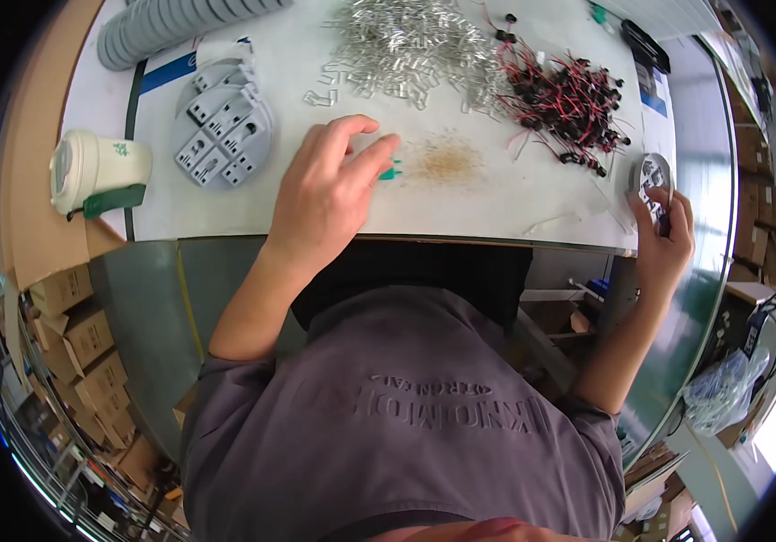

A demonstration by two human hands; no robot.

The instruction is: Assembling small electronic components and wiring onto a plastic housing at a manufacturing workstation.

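Note:
My left hand hovers over the front middle of the white table, thumb and fingers apart. Close to its thumb is a small green piece, partly covered by the hand; I cannot tell whether they touch. At the table's right edge, my right hand grips a grey round disc-shaped part with dark openings, seen at a slant. Left of my left hand lies a stack of similar grey round parts with white slotted socket blocks. Brown crumbs are scattered just right of my left hand.
Bent clear or metallic clips are heaped at the back. Red-and-black wired parts form a tangled pile at the right. A white cup with a green band stands at the left, near a ribbed grey hose. Cardboard boxes fill the lower left.

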